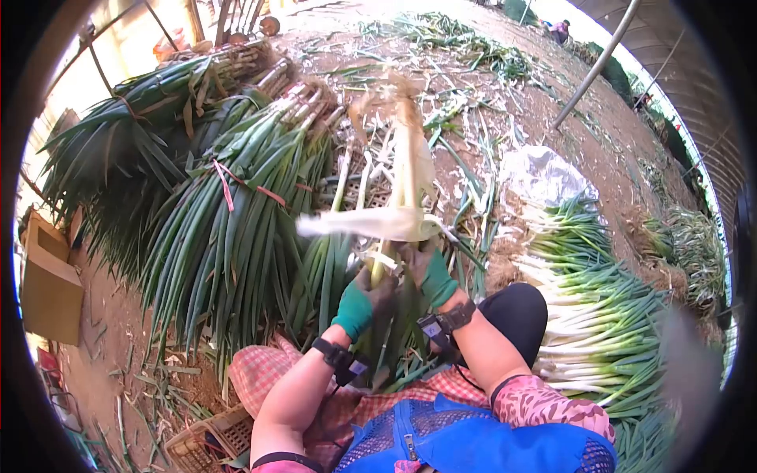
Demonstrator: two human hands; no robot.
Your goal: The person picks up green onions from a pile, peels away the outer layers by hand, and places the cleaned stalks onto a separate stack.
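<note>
Both my hands wear green gloves with dark finger parts. My left hand [367, 303] is closed around a large green onion [407, 162], below its white shank. The roots point away from me, and the green leaves hang down toward my lap. Right beside it, my right hand [430, 274] is closed at the same stalk, its fingertips partly hidden. A loose pale outer layer [359, 224] sticks out sideways across the shank, blurred by motion.
Tied bundles of untrimmed green onions [236, 197] are piled at left. A long row of cleaned green onions [583, 315] lies at right, near a white plastic sack [544, 173]. A cardboard box [49, 276], a plastic crate [209, 437] and a slanting pole [597, 65] stand around.
</note>
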